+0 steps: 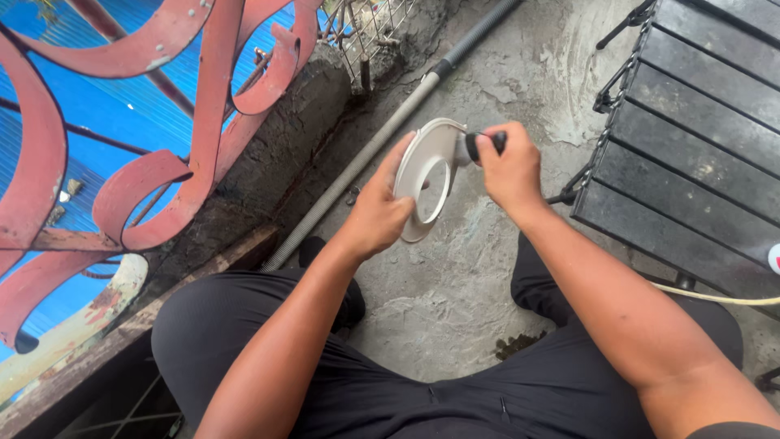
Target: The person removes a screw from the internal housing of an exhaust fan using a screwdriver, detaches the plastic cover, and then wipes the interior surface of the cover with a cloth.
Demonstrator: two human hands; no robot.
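Head view: my left hand grips the white disc guard, held up over the concrete floor. My right hand is clenched on a black knob at its rim. Fitting looks midway; nothing set down.

One head-worn camera looks steeply down, close over the person's lap and the concrete floor.

Both hands around grey round cover
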